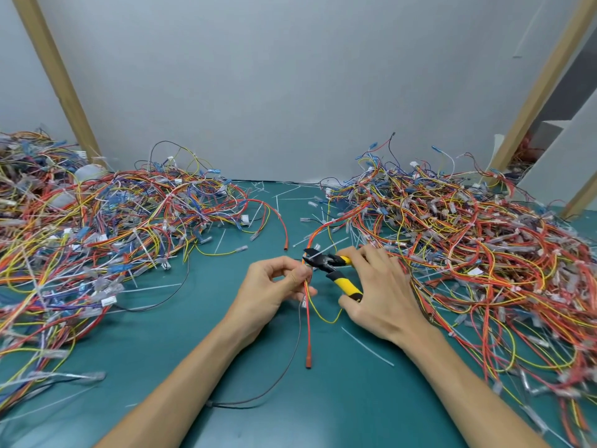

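1. 2 forearms are seen over the near part of the mat (290,415), with 1 dark wire (290,360) and 1 loose tie (366,345) lying between them.
2. 1 small bundle (308,324) is pinched between the thumb and fingers of the left hand (274,286) at the middle of the mat. 1 red and 1 yellow wire can be counted in it, and the red end hangs down onto the mat.
3. 1 pair of cutters (336,273) is gripped by the right hand (378,295), whose fingers are curled round the yellow handles. The blades are set at the bundle just above the left thumb. Whether a tie lies between them cannot be told.
4. The cut on this bundle is judged to be in hand and not yet made.
5. Cut ties, too many to count, are strewn beyond the hands, so many cuts are judged done.
6. 2 piles are counted: the left pile (97,227) and the right pile (468,253). The bundle runs back into the right pile, which is judged to be the work left, and it is large.
7. 1 grey wall (290,92) closes the scene.
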Action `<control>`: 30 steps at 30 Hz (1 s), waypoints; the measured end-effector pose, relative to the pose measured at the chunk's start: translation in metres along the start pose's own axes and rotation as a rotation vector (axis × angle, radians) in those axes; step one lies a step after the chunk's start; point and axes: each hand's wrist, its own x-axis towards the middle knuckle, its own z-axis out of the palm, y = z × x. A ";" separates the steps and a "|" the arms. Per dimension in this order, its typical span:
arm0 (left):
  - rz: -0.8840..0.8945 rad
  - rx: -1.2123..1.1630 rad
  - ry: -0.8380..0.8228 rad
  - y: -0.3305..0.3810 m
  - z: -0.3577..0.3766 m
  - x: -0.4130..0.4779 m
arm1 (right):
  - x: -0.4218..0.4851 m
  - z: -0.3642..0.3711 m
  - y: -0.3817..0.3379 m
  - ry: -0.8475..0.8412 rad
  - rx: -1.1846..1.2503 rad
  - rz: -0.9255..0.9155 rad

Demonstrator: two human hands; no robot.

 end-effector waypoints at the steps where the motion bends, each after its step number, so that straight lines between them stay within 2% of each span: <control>1: -0.001 0.001 -0.006 0.000 0.000 0.000 | 0.000 0.000 -0.001 -0.001 0.003 -0.008; 9: -0.008 0.032 -0.022 0.002 0.001 -0.001 | 0.000 -0.002 -0.005 0.031 0.015 -0.040; 19: -0.010 0.106 -0.021 0.005 0.002 -0.002 | 0.002 -0.006 -0.006 0.131 0.012 0.017; 30: -0.015 0.117 -0.025 0.006 0.002 -0.003 | -0.001 -0.003 -0.008 0.058 -0.020 0.001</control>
